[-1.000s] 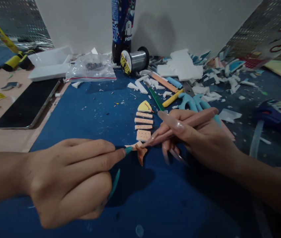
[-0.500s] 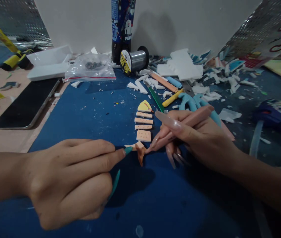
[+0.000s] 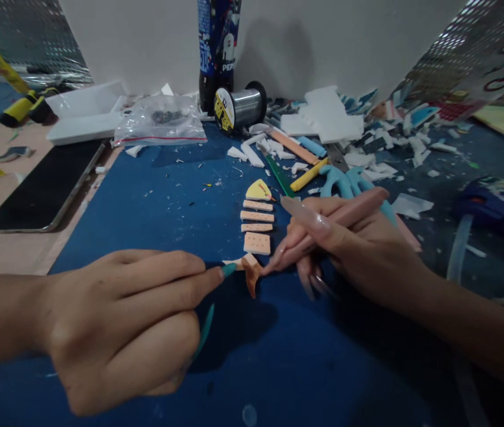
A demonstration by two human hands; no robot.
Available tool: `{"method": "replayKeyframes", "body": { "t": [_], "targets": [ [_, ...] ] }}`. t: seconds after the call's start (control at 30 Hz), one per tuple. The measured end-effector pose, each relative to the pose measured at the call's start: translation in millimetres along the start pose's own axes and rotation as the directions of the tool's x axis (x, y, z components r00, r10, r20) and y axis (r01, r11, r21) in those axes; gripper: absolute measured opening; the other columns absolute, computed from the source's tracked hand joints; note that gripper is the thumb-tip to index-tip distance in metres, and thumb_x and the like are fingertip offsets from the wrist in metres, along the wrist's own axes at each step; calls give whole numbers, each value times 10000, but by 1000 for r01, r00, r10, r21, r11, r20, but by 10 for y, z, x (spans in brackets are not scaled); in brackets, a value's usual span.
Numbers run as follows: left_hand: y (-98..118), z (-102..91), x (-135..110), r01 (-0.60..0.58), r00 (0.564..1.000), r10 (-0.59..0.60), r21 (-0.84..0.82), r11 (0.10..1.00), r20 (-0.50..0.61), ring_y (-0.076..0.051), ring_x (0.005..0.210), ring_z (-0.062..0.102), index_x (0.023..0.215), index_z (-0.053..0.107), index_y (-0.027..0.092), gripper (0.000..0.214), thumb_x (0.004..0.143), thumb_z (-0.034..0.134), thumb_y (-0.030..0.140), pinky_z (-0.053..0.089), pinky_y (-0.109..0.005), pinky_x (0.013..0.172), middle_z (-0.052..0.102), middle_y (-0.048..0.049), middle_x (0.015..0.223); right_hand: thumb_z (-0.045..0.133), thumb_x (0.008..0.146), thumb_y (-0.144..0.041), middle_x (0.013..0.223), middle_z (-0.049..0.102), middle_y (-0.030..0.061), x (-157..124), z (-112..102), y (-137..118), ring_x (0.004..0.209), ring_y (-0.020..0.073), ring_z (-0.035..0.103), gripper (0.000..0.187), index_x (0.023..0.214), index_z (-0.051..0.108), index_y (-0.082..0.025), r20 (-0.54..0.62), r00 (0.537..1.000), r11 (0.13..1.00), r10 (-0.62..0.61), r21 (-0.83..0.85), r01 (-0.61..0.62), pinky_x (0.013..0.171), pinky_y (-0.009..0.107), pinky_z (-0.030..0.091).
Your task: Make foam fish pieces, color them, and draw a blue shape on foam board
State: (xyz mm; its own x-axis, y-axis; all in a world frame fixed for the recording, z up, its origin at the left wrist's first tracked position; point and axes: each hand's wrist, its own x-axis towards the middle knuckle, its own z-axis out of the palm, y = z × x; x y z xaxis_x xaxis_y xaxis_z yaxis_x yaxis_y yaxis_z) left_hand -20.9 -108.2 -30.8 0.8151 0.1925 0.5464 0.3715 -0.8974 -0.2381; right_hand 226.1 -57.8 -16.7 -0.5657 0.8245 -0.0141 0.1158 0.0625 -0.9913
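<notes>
A small tail-shaped foam piece (image 3: 251, 274), peach on top and brown-orange on its side, is pinched in the fingertips of my left hand (image 3: 131, 320). My right hand (image 3: 345, 243) grips a pink marker pen (image 3: 345, 214) slanting down to the left, its tip touching or very near the piece's right side. Just beyond it lie a dotted peach block (image 3: 257, 243), several thin dotted peach strips (image 3: 257, 216) and a yellow rounded piece (image 3: 258, 190), lined up in a column on the blue mat (image 3: 154, 213).
At the back stand a Pepsi bottle (image 3: 217, 53) and a wire spool (image 3: 241, 108), beside a zip bag (image 3: 160, 121). Blue scissors (image 3: 341, 179), a yellow stick (image 3: 309, 174) and foam scraps (image 3: 376, 145) lie behind my right hand. A phone (image 3: 47, 187) is left, a glue gun (image 3: 492, 207) right.
Both hands, the foam piece and the marker pen keep nearly the same places. The whole view has shifted very slightly.
</notes>
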Motion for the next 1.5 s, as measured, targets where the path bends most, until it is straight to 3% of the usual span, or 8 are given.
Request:
{"method": "replayKeyframes", "body": {
  "t": [0.2, 0.37, 0.8, 0.97, 1.1, 1.17, 1.37, 1.5],
  "targets": [
    [30, 7, 12, 49, 999, -50, -24, 999, -20, -159, 906, 633, 547, 511, 240, 226, 765, 450, 231, 463, -267, 974, 714, -34, 681, 564, 851, -383, 626, 658, 35, -9, -18, 16, 440, 90, 599, 294, 733, 669, -135, -23, 1000, 999, -21, 23, 22, 354, 163, 462],
    [75, 4, 19, 106, 994, -106, 7, 994, -13, -152, 920, 621, 541, 539, 247, 253, 762, 417, 223, 397, -251, 1034, 719, -26, 710, 526, 877, -370, 555, 623, 16, -5, -5, 4, 372, 66, 551, 346, 663, 656, -131, -28, 1000, 999, -7, 31, 8, 316, 150, 420],
    [70, 12, -8, 133, 991, -134, -8, 991, -15, -146, 951, 626, 565, 552, 253, 246, 773, 421, 265, 451, -266, 998, 731, -20, 774, 571, 847, -390, 615, 655, 41, 0, -16, 21, 430, 83, 589, 311, 713, 625, -115, -22, 1000, 1000, 3, 10, -3, 352, 156, 456],
    [17, 8, -17, 12, 1000, -12, 11, 1000, 11, -146, 934, 636, 568, 530, 277, 212, 760, 460, 330, 517, -260, 916, 727, 10, 725, 548, 863, -388, 585, 659, 32, -6, -19, 23, 403, 91, 586, 313, 714, 646, -130, -57, 998, 997, -28, 63, 32, 330, 163, 453],
    [-4, 12, -17, 56, 998, -56, 3, 998, 1, -158, 942, 641, 578, 546, 274, 227, 779, 442, 296, 534, -276, 905, 731, 0, 726, 546, 852, -432, 571, 632, 32, -7, -23, 29, 432, 97, 590, 345, 753, 667, -125, -39, 999, 999, -32, 35, 33, 336, 163, 452],
    [-10, 16, -19, -8, 1000, 8, 11, 1000, 2, -162, 925, 648, 587, 545, 273, 245, 800, 428, 302, 536, -286, 905, 730, 2, 734, 539, 855, -436, 627, 653, 49, -20, -26, 40, 455, 103, 598, 343, 756, 657, -131, -39, 999, 999, -30, 28, 31, 348, 174, 454],
    [7, 22, -22, 59, 998, -59, -7, 998, -19, -156, 909, 646, 577, 502, 244, 224, 786, 436, 289, 496, -250, 940, 738, -44, 773, 518, 891, -317, 724, 632, 23, -82, -32, 65, 510, 86, 610, 254, 775, 683, -163, 18, 990, 989, -137, 58, 135, 409, 185, 484],
    [-14, 8, -23, 4, 1000, -4, 0, 1000, 18, -160, 923, 635, 599, 522, 249, 224, 793, 452, 336, 523, -256, 894, 735, -26, 802, 518, 894, -274, 714, 609, 6, -98, -27, 57, 495, 69, 595, 239, 769, 702, -186, 20, 987, 986, -156, 58, 155, 413, 177, 480]
  ]
}}
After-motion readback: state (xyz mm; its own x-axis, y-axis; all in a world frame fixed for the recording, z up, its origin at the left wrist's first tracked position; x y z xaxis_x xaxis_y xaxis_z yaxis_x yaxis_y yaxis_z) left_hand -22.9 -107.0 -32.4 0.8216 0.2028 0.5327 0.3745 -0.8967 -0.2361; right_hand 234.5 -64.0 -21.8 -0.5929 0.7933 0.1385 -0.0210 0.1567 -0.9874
